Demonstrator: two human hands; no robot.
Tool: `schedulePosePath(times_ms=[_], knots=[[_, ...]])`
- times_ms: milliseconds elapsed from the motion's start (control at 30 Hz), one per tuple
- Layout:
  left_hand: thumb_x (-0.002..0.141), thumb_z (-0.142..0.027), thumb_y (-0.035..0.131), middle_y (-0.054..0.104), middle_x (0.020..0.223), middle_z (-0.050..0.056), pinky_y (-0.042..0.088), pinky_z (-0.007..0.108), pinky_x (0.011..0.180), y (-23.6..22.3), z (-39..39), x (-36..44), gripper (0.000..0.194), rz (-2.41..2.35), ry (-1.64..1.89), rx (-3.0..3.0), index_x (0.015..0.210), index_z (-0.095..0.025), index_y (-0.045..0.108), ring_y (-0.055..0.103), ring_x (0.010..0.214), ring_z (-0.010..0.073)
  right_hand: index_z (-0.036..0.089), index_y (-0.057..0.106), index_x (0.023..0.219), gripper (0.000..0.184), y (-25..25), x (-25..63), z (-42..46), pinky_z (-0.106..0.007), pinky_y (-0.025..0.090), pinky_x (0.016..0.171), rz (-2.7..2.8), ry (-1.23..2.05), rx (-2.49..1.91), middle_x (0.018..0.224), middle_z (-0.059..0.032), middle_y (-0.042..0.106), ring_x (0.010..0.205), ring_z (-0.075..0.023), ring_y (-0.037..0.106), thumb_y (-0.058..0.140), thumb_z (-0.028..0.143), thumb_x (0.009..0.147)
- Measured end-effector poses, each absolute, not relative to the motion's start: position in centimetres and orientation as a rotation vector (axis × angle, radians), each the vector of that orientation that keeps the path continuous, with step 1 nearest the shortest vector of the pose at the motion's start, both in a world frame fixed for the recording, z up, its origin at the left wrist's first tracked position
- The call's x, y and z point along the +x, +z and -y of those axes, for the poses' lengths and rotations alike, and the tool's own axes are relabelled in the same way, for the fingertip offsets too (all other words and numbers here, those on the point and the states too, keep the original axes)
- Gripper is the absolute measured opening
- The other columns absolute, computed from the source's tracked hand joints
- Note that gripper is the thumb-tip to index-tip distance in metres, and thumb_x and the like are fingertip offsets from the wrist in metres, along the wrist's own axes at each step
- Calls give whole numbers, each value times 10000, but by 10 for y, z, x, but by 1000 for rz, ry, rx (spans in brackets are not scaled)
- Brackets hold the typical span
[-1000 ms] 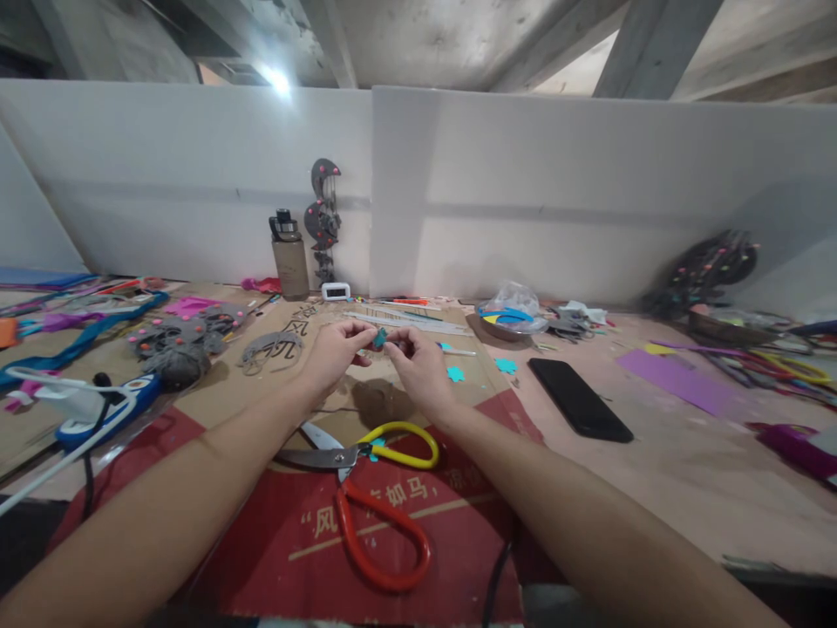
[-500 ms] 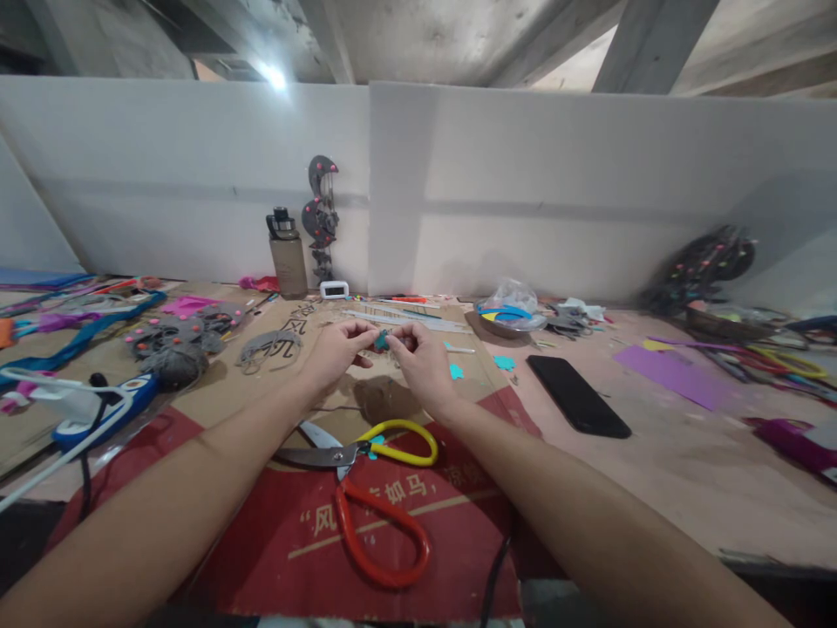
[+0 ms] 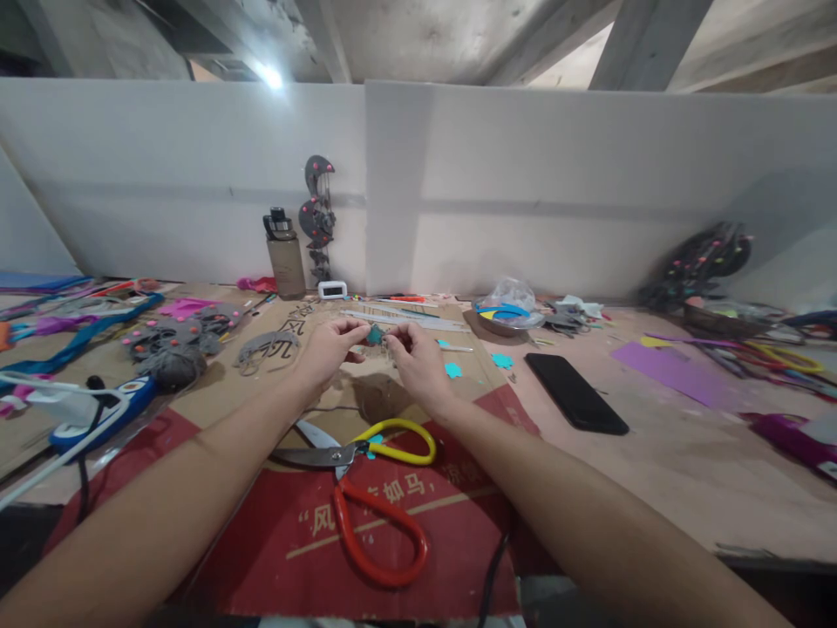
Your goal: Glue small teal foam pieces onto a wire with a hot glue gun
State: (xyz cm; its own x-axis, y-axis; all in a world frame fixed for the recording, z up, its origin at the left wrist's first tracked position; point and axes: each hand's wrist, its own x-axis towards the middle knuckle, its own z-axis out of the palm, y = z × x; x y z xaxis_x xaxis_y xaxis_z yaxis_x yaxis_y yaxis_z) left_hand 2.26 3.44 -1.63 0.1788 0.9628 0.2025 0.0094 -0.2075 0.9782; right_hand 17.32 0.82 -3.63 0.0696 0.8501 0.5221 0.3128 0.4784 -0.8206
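Note:
Both of my hands are raised a little above a cardboard sheet in the middle of the table. My left hand and my right hand pinch a small teal foam piece between their fingertips. Below my wrists lie scissors with one yellow and one red handle, blades pointing left. Two more teal cut-outs lie on the cardboard to the right of my right hand.
A black phone lies right of centre. A metal bowl with a plastic bag stands behind it. A bottle and grey hanging craft pieces are at the white back wall. Grey and coloured foam scraps crowd the left; purple paper lies right.
My hands have stayed in place, fingers shifting slightly on the teal piece. The view has drifted a little to the right.

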Motion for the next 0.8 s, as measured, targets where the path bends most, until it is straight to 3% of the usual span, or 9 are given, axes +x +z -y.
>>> schedulePosePath(times_ms=[400, 500, 633, 800], knots=[[600, -393, 736, 652, 767, 46, 439, 191, 483, -18, -41, 20, 320, -933, 1234, 1288, 792, -146, 672, 587, 659, 123, 185, 638, 821, 165, -45, 171, -8, -260, 397, 753, 1865, 518, -1019, 837, -18, 638, 804, -140, 554, 474, 191, 805], [579, -378, 754, 657, 781, 48, 440, 184, 476, -18, -46, 16, 324, -936, 1278, 1242, 789, -144, 674, 591, 659, 120, 180, 652, 767, 199, -40, 175, -12, -253, 391, 730, 1939, 439, -1055, 815, -25, 643, 795, -144, 556, 480, 258, 830], [558, -369, 769, 657, 792, 50, 434, 172, 462, -17, -54, 8, 335, -953, 1389, 1161, 782, -145, 661, 601, 678, 125, 172, 614, 704, 377, -22, 193, -18, -233, 356, 614, 1955, 260, -1184, 684, -16, 606, 666, -132, 531, 354, 362, 901], [542, -380, 774, 637, 750, 28, 410, 156, 451, -14, -62, -4, 335, -945, 1514, 1102, 749, -151, 644, 584, 661, 108, 152, 645, 792, 345, -11, 227, -26, -258, 376, 652, 1880, 32, -1747, 783, -99, 662, 729, -180, 588, 443, 425, 849]])
